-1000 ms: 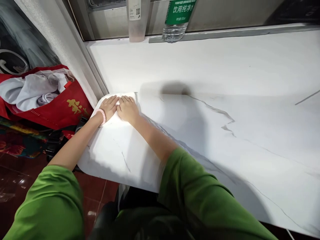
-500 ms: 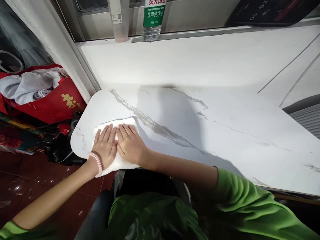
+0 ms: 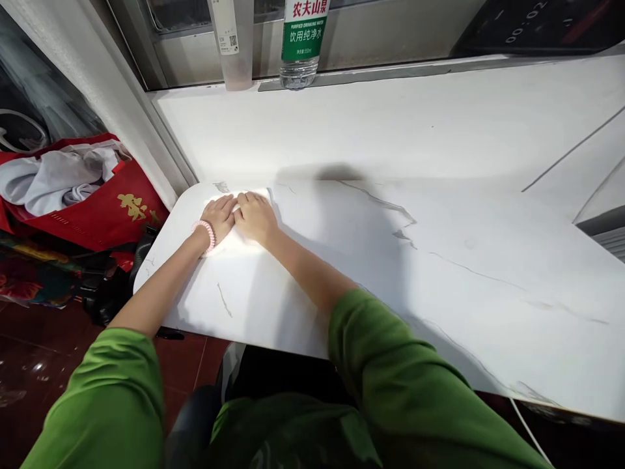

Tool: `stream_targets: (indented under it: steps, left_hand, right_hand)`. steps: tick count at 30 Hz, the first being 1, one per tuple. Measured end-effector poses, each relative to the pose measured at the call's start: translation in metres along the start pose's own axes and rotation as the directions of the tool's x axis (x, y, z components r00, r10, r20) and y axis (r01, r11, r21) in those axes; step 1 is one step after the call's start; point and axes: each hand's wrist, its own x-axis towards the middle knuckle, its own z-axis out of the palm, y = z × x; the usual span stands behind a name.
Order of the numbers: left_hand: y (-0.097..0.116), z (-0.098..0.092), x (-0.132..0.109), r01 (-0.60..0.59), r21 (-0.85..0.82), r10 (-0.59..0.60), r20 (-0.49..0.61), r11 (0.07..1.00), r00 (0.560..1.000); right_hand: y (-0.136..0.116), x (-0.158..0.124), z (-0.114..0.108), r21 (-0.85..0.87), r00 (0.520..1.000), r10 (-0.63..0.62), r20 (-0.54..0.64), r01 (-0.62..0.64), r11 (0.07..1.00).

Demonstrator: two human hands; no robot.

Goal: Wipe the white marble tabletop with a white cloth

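Note:
My left hand (image 3: pixel 219 215) and my right hand (image 3: pixel 254 215) lie flat side by side, fingers stretched out, pressing a white cloth (image 3: pixel 234 244) onto the far left corner of a white marble-patterned tabletop (image 3: pixel 390 280). The cloth is overexposed and mostly hidden under the hands. A pink coiled band (image 3: pixel 208 233) circles my left wrist. Both arms wear green sleeves and reach forward from the near edge.
A water bottle with a green label (image 3: pixel 301 45) and a frosted tumbler (image 3: pixel 233 45) stand on the window ledge at the back. A red bag holding grey cloth (image 3: pixel 78 189) sits on the floor to the left. A dark chair (image 3: pixel 205 417) is below me.
Both hands slid the cloth from the near left edge of the table back toward the far left corner, arms stretching out.

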Motion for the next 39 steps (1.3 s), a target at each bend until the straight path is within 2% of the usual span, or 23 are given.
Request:
stream_targets:
  steps: [3,6,9,12,16,19,27,31,35,39]
  left_hand:
    - [-0.007,0.008,0.034,0.000,-0.020,-0.001,-0.022,1.000,1.000]
    - [-0.008,0.013,0.053,0.000,-0.031,-0.001,-0.041,1.000,0.999]
    - [-0.003,0.011,0.058,0.031,-0.015,-0.031,-0.002,0.999,1.000]
    - [0.005,0.006,0.052,0.064,0.017,-0.064,0.051,0.998,0.997]
    - [0.021,-0.002,0.032,0.099,0.061,-0.105,0.093,0.993,0.990]
    - [0.040,-0.007,0.008,0.085,0.088,-0.094,0.105,0.992,0.990]
    - [0.127,-0.011,-0.089,0.088,0.087,-0.096,0.102,0.992,0.990]
    - [0.157,-0.007,-0.123,0.038,0.051,-0.042,0.070,0.998,0.997]
    - [0.166,-0.006,-0.134,-0.014,0.035,0.012,0.048,0.999,0.999]
    - [0.166,-0.007,-0.119,-0.005,0.029,0.003,0.086,1.000,0.996]
  right_hand:
    - [0.021,0.024,0.008,0.019,0.999,0.007,-0.043,-0.007,1.000]
    - [0.035,0.038,0.015,0.014,0.998,0.013,-0.066,-0.012,1.000]
    - [0.040,0.043,0.019,0.009,0.997,0.031,-0.070,-0.030,1.000]
    - [0.039,0.040,0.019,0.010,0.997,0.019,-0.080,-0.018,1.000]
    - [0.036,0.023,0.012,0.006,0.998,-0.020,-0.064,0.020,1.000]
    - [0.034,-0.005,0.002,-0.002,0.997,-0.051,-0.053,0.051,0.999]
    - [0.032,-0.121,-0.034,-0.002,0.985,-0.166,-0.041,0.166,0.986]
    - [0.031,-0.167,-0.052,-0.043,0.981,-0.192,-0.039,0.190,0.981]
    - [0.027,-0.187,-0.061,-0.109,0.983,-0.182,0.033,0.185,0.977]
    - [0.028,-0.175,-0.061,-0.111,0.990,-0.106,0.090,0.116,0.987]
